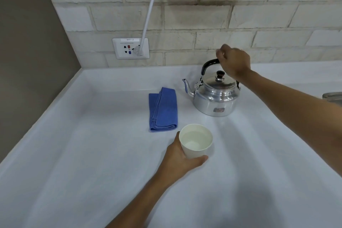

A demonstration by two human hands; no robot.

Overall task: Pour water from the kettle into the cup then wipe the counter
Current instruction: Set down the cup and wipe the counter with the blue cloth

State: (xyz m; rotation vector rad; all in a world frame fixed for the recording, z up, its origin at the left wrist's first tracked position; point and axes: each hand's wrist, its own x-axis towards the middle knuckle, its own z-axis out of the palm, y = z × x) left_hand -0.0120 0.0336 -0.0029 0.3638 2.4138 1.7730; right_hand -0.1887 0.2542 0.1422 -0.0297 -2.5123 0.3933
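A shiny metal kettle [214, 96] with a black handle stands upright on the white counter [92, 153], spout pointing left. My right hand [234, 61] is closed around the top of its handle. A white paper cup [196, 139] with water in it stands on the counter in front of the kettle. My left hand [180, 155] wraps around its left side and base. A folded blue cloth [162, 110] lies flat to the left of the kettle, behind the cup.
A wall socket [130, 48] with a white cable plugged in sits on the brick backsplash. A brown wall borders the counter on the left. A metal sink edge [332, 96] shows at the far right. A metal fixture hangs overhead.
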